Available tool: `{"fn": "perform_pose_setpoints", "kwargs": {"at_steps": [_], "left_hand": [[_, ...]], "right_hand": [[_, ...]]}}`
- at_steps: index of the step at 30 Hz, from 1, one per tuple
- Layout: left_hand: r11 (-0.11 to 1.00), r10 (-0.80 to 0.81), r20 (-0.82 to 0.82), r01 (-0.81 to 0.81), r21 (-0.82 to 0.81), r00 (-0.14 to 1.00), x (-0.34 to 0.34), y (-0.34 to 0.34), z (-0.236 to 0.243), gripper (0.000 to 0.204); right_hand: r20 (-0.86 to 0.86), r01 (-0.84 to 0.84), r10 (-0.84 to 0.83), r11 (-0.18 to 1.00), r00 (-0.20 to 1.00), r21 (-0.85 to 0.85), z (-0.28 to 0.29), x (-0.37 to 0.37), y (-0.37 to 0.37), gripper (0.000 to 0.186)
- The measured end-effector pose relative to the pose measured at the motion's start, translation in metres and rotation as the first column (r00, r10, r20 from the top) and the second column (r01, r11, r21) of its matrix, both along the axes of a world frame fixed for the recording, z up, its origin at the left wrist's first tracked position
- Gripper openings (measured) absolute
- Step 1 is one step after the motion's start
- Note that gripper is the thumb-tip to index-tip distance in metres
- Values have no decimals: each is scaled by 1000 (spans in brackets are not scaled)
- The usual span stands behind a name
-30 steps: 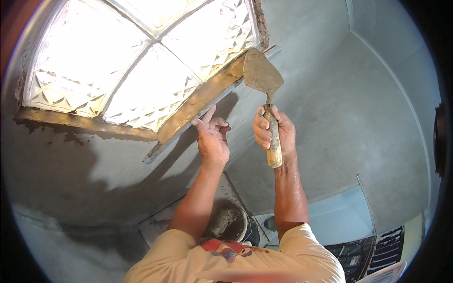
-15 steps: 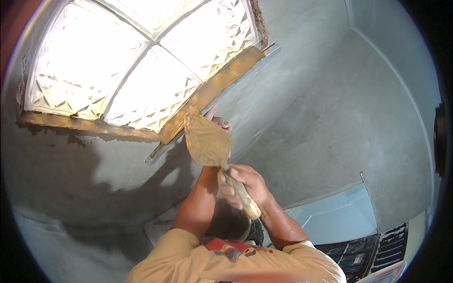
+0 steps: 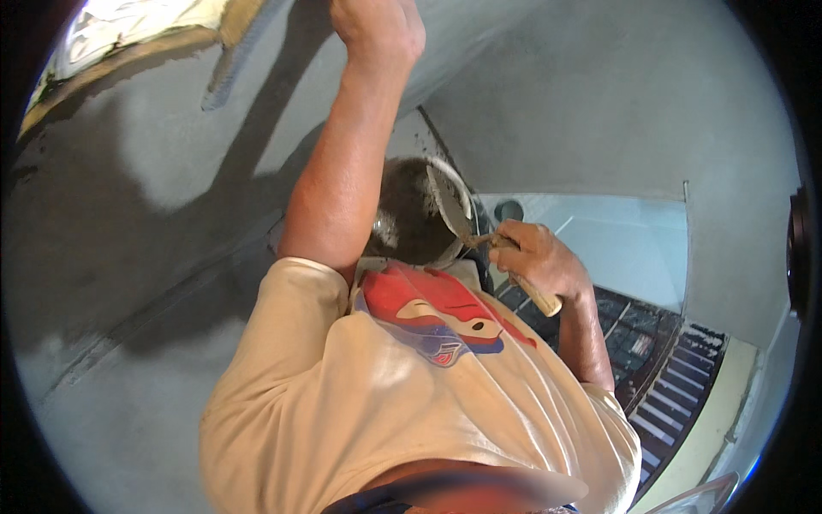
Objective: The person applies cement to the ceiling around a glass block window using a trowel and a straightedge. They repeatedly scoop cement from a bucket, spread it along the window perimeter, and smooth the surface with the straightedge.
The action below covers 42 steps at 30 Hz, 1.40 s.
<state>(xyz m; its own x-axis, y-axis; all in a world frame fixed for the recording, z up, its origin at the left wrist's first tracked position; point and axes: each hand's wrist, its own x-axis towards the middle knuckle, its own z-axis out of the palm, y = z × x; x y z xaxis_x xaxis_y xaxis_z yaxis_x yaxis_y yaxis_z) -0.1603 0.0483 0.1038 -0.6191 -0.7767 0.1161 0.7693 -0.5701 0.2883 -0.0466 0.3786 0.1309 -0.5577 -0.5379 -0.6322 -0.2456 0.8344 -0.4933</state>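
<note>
My right hand grips the wooden handle of a mortar-smeared trowel. Its blade is tilted on edge at the right side of a bucket, over grey wet mortar. My left arm reaches up to the wall, and my left hand is cut off by the top edge, so its fingers are hidden. To its left, the lower end of a straight metal-edged strip slants against the wall under the glass-block window.
Grey plastered walls meet around the bucket. A pale blue panel lies to the right, with a dark slatted grille below it. A small round dark thing sits beside the bucket.
The view has swung downward, leaving most of the window out of it. My right hand has brought the trowel from below the window down to the bucket. My left hand stays up at the wall.
</note>
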Motion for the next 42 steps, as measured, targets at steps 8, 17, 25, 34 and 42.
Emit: {"fn": "perform_pose_setpoints", "kwargs": {"at_steps": [8,17,25,34,42], "left_hand": [[995,-54,-104,45,-85,993,-8,-3,-6,85],[997,-30,-57,26,-72,998,-9,-5,-8,87],[991,-41,-71,31,-132,997,-10,-6,-11,90],[995,-64,-86,57,-79,994,6,5,-6,84],[997,-83,-40,83,3,996,17,10,9,98]], "right_hand": [[-414,-604,458,709,787,-365,-162,-28,34,27],[-367,-537,416,770,832,-345,-183,-54,27,29],[-291,-151,146,989,945,7,-148,-2,9,30],[-359,151,-161,987,919,-56,8,12,-3,38],[-151,145,-426,586,892,-797,114,-70,-91,39]]}}
